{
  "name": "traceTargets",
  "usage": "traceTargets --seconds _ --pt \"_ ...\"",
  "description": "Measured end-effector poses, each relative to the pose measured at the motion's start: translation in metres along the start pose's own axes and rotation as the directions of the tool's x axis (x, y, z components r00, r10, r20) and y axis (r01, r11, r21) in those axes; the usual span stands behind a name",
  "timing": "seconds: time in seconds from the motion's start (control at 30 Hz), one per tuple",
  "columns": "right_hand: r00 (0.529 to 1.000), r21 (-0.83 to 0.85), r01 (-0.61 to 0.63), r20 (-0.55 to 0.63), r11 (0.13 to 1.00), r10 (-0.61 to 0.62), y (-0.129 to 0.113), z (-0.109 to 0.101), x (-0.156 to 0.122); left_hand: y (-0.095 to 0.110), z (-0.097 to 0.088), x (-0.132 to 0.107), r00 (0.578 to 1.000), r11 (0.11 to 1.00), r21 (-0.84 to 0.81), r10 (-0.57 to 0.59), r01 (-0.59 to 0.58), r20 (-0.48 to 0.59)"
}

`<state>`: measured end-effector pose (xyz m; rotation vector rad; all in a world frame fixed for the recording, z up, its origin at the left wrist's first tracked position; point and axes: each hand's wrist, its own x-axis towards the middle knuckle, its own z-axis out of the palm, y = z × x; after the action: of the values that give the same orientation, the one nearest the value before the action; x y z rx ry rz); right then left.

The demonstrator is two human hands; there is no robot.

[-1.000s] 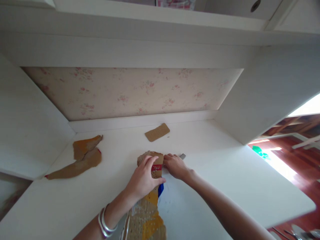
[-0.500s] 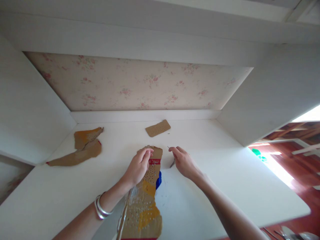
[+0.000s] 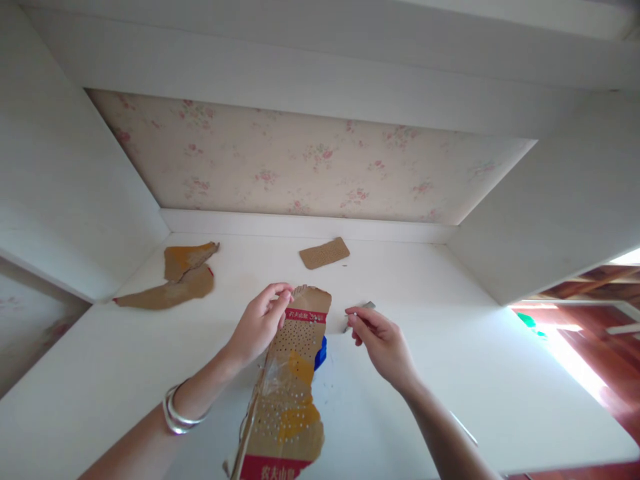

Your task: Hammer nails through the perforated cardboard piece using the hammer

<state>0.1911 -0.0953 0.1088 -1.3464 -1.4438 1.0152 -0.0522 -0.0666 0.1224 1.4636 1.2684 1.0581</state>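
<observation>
Hands at a perforated cardboard strip (image 3: 287,373), seen from where I stand; the strip's middle serves as the hub of the dial. The strip lies on the white tabletop (image 3: 415,360), long way towards the person, with red bands at both ends, orange-yellow patches and many small holes. At 11 o'clock the left hand (image 3: 260,323) is narrowed, thumb and fingertips pinching the strip's upper left edge. At 2 o'clock the right hand (image 3: 381,337) is apart from the strip, its thumb and fingers closed on a thin piece (image 3: 352,313) — too small to identify. A grey tool (image 3: 370,305) shows just behind these fingers (whether they touch it, I cannot tell). A blue object (image 3: 321,355) shows at the strip's right edge, near 2 o'clock; a small cardboard rectangle (image 3: 325,253) lies between 12 and 1, and torn cardboard pieces (image 3: 173,293) lie at 10. For sound handling, I judge, the left fingertips should press at the rim, clear of the holes, so that the ragged strip neither twists nor buckles; the right pinch should be short and firm — a slender piece rolls easily between fingertips.
</observation>
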Motion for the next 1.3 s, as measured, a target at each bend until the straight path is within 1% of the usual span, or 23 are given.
traceTargets --seconds 0.1,0.2,0.3,0.4,0.5,0.6,0.7,0.77,0.83,0.9,1.0,1.13,1.2,1.3 --pt "0.998 -0.016 0.062 0.006 0.998 -0.062 -0.006 0.006 0.000 -0.011 -0.011 -0.006 0.994 0.995 0.085 -0.047 0.056 -0.098" --pt "0.999 -0.023 0.046 0.027 0.999 -0.046 -0.008 0.013 0.001 -0.023 -0.017 -0.010 0.981 0.989 0.103 -0.085 0.104 -0.172" --pt "0.999 -0.032 -0.015 0.046 0.999 0.017 -0.007 0.021 0.003 -0.032 -0.018 -0.011 0.974 0.987 0.061 -0.134 0.147 -0.184" --pt "0.997 -0.008 -0.063 0.034 0.998 0.063 -0.007 0.026 0.004 -0.036 -0.015 -0.008 0.972 0.988 0.003 -0.153 0.156 -0.178" --pt "0.996 0.029 -0.089 0.002 0.996 0.089 -0.006 0.029 0.004 -0.037 -0.010 -0.003 0.971 0.987 -0.062 -0.159 0.150 -0.180" --pt "0.991 0.115 -0.112 -0.063 0.987 0.120 -0.004 0.034 -0.001 -0.039 -0.006 0.003 0.965 0.981 -0.117 -0.176 0.156 -0.197" --pt "0.974 0.211 -0.124 -0.162 0.970 0.160 -0.001 0.038 -0.011 -0.048 -0.003 0.007 0.958 0.974 -0.146 -0.199 0.171 -0.209" --pt "0.963 0.227 -0.124 -0.205 0.966 0.172 0.000 0.041 -0.020 -0.055 -0.001 0.008 0.959 0.972 -0.152 -0.205 0.177 -0.196" --pt "0.962 0.196 -0.116 -0.220 0.974 0.159 0.002 0.042 -0.027 -0.062 0.000 0.009 0.964 0.972 -0.153 -0.202 0.176 -0.171" --pt "0.966 0.129 -0.108 -0.219 0.986 0.135 0.004 0.041 -0.031 -0.066 0.000 0.008 0.969 0.974 -0.151 -0.194 0.172 -0.151" --pt "0.975 0.013 -0.095 -0.202 0.995 0.096 0.006 0.041 -0.035 -0.068 0.001 0.005 0.974 0.974 -0.148 -0.188 0.169 -0.130" --pt "0.983 -0.116 -0.064 -0.177 0.991 0.042 0.007 0.044 -0.032 -0.069 0.001 -0.001 0.980 0.978 -0.143 -0.169 0.153 -0.109" --pt "0.985 -0.145 -0.045 -0.172 0.988 0.020 0.008 0.047 -0.029 -0.071 0.000 -0.003 0.983 0.982 -0.123 -0.153 0.140 -0.102" --pt "0.984 -0.127 -0.032 -0.180 0.991 0.009 0.009 0.051 -0.022 -0.073 -0.002 -0.003 0.991 0.993 -0.059 -0.109 0.105 -0.076"
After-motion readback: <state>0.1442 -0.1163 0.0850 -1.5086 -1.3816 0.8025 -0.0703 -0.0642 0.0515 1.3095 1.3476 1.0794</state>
